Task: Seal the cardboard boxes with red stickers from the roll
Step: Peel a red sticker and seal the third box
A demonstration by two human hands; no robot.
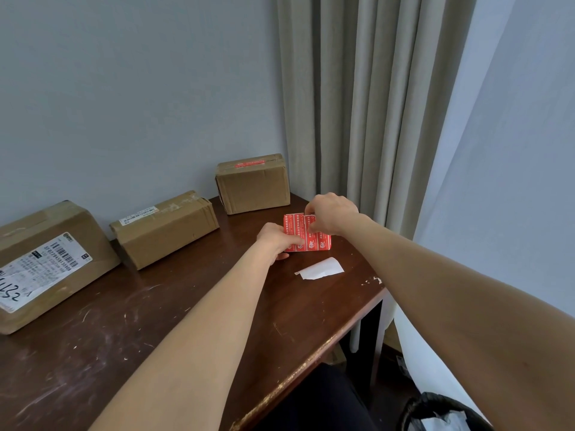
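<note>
A red sticker sheet (320,242) is held above the brown table (155,321) near its far right corner. My left hand (275,241) grips the sheet's lower left edge. My right hand (331,216) pinches a sticker at the sheet's top edge. Three cardboard boxes stand along the wall: a large one with a shipping label (46,262) at left, a long one (165,228) in the middle, and a small one (252,186) at the back with a red sticker (249,164) across its top.
A white scrap of backing paper (320,269) lies on the table just in front of the sheet. Grey curtains (357,104) hang behind the table's right end. A black bin with a bag (441,415) sits on the floor at lower right.
</note>
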